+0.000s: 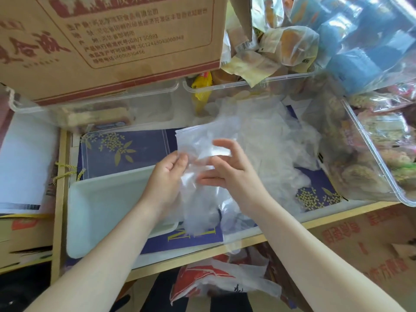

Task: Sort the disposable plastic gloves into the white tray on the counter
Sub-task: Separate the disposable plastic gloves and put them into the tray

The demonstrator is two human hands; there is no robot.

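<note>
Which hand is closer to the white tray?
The left hand. It is over the right end of the white tray, gripping the plastic glove. The right hand grips the same glove further right, past the tray's edge.

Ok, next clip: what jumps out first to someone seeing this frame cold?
Two bare hands at centre, left hand and right hand, holding up a clear plastic glove. Below them to the left sits the white tray; a big printed cardboard box fills the upper left.
</note>
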